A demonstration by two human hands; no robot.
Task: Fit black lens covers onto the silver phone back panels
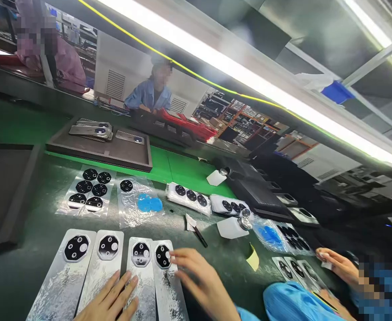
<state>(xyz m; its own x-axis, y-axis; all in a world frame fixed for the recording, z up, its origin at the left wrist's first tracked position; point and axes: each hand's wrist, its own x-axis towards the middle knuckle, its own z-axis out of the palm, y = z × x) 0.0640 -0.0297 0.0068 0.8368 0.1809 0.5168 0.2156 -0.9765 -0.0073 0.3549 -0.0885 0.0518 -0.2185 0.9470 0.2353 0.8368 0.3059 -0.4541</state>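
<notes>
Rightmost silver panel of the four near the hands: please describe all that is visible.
The long panel lies on the dark table, beside its neighbour. Its silver surface looks shiny and rippled. Its far end bears a black octagon with rings and a pale disc. The right hand is at its edge; contact unclear.

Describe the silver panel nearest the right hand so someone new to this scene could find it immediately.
On the dark green table, four silver panels lie side by side before the wearer. Take the rightmost panel, with a black patch near its far end. Unlike its three neighbours, it has the right hand at that patch's right edge.
</notes>
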